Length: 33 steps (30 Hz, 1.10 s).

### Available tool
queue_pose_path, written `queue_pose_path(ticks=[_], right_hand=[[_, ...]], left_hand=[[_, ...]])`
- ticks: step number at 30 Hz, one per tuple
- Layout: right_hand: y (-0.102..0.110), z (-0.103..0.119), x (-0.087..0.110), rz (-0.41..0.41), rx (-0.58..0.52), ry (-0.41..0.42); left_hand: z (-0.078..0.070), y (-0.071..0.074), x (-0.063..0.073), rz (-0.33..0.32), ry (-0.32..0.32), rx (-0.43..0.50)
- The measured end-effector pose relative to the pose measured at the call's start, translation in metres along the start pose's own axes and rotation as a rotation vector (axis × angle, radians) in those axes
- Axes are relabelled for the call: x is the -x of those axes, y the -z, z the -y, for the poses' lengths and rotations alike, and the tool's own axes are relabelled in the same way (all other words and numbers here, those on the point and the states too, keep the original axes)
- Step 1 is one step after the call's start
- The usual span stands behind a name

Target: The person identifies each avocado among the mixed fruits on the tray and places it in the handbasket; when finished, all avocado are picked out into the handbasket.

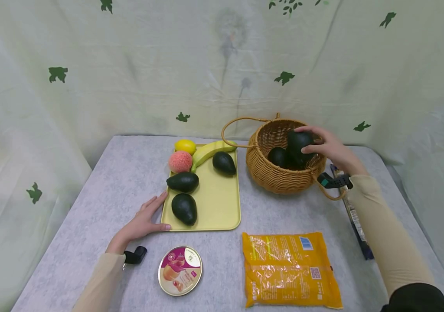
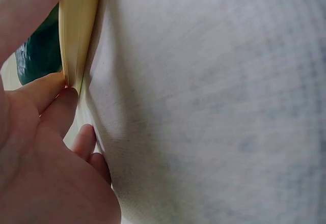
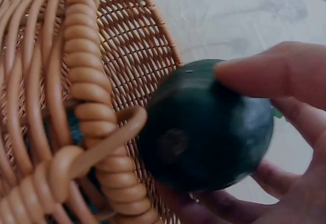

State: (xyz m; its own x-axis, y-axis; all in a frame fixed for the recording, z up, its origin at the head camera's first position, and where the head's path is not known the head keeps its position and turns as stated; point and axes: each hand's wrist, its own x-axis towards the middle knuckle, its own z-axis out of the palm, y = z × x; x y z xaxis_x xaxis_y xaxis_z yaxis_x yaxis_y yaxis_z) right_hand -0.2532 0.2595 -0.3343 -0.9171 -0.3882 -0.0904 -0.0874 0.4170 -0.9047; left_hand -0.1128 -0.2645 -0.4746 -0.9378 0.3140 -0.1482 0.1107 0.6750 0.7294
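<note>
My right hand grips a dark green avocado at the mouth of the wicker basket, thumb on one side and fingers round the other. Another avocado lies inside the basket beneath it. With fingers spread, my left hand touches the left edge of the yellow tray; the left wrist view shows fingertips against the tray's rim. On the tray are avocados at the left and upper right, a banana, a pink round fruit and a lemon at the corner.
A round tin with a fruit label lies in front of the tray. An orange plastic packet is at the front right. Partly under my right arm lies a long dark package. One basket handle reaches over the tray's corner.
</note>
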Motion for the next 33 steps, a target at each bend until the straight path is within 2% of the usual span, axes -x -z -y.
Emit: queue_pose_path(ticks=[9,14,18,21,25,29,33], right_hand=[[-0.001,0.0,-0.012,0.154,0.131,-0.047],[-0.003,-0.002,-0.017,0.228,0.211,-0.034],[-0.006,-0.002,-0.019,0.282,0.244,0.009],[-0.007,0.0,-0.018,0.26,0.259,0.052],[-0.013,0.007,-0.013,0.152,0.205,0.057],[-0.023,0.016,-0.006,0.07,0.088,0.061],[-0.037,0.026,-0.001,0.041,-0.041,0.113]], left_hand=[[-0.001,0.0,0.0,0.001,-0.003,0.003],[0.0,0.0,0.0,-0.001,-0.009,-0.002],[0.0,0.0,0.0,0.001,-0.005,0.001],[0.0,0.0,0.0,-0.001,-0.004,0.003],[0.0,-0.001,0.0,-0.003,-0.005,0.002],[0.001,-0.001,0.0,-0.005,-0.011,0.002],[0.001,0.0,0.0,-0.004,-0.009,0.002]])
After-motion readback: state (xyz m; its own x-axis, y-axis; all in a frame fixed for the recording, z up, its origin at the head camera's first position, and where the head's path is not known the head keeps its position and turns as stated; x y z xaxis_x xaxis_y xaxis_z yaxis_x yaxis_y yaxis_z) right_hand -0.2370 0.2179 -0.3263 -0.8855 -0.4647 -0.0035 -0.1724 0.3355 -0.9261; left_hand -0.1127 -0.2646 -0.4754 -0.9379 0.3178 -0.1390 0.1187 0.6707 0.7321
